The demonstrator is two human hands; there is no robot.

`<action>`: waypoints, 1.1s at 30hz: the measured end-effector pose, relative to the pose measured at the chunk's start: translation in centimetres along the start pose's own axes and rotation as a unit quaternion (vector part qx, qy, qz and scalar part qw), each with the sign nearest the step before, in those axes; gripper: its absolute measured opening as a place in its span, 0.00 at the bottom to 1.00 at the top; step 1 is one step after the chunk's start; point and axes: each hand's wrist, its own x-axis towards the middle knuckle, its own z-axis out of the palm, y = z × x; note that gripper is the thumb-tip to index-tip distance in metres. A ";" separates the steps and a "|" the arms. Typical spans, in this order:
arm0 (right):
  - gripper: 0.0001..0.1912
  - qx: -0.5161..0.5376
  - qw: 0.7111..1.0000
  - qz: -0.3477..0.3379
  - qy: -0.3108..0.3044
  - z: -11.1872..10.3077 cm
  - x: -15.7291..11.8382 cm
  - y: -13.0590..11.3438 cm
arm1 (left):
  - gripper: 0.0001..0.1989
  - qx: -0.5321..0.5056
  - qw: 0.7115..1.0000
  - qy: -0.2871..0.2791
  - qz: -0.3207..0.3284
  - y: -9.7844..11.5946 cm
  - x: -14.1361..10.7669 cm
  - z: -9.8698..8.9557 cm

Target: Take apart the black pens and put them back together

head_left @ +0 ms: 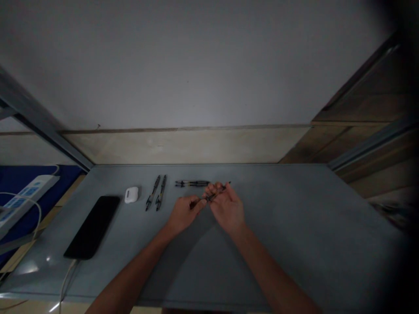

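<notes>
A dark pen is held at a slant between my two hands above the grey table. My left hand pinches its lower left end between thumb and fingers. Palm up, my right hand has the pen lying across its curled fingers, and the thumb is by the upper end. Just behind the hands, two similar pens lie side by side, roughly level with the wall; their right ends are near my right fingers. Two more black pens rest at a steep slant to the left of my left hand.
A white earbud case sits left of the slanted pens. Farther left lies a black phone with a white cable running off the table's front edge. Beyond the left side is a white power strip. A wall closes the table's back.
</notes>
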 end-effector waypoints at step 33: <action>0.18 0.078 0.996 -0.033 -0.012 -1.4 0.8 -1.7 | 0.25 0.280 0.959 0.036 0.012 -0.8 0.3 -0.9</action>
